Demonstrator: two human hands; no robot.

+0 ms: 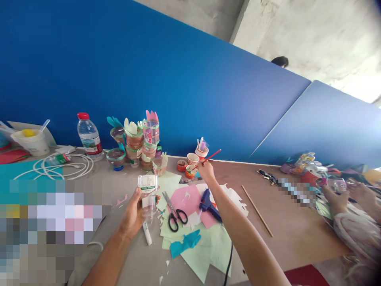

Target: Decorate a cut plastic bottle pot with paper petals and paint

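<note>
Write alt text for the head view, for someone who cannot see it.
A person's left hand holds a clear cup above a cluttered table; the right hand holds a red stick near paper cups. Scissors and a glue gun lie on cut paper, before a blue panel.

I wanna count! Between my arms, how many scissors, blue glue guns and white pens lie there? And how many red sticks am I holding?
Scissors: 1
Blue glue gun: 1
White pen: 1
Red stick, in your right hand: 1
Total: 4
</note>
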